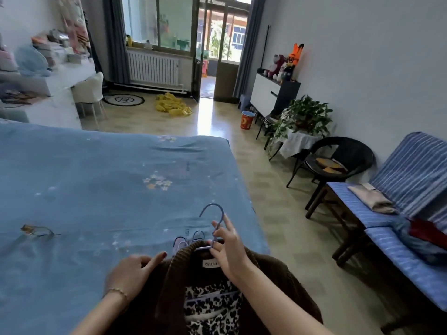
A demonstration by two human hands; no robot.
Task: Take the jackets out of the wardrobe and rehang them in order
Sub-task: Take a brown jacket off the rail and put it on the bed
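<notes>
A brown jacket with leopard-print lining lies collar-forward on the near edge of the blue bed, directly under both my hands. My right hand pinches the neck of a blue hanger just above the collar, thumb and fingers curled round the wire, the hook rising clear beyond my fingertips. My left hand rests flat on the jacket's left shoulder, fingers extended, gripping nothing. Two more hanger hooks lie just beyond the collar.
</notes>
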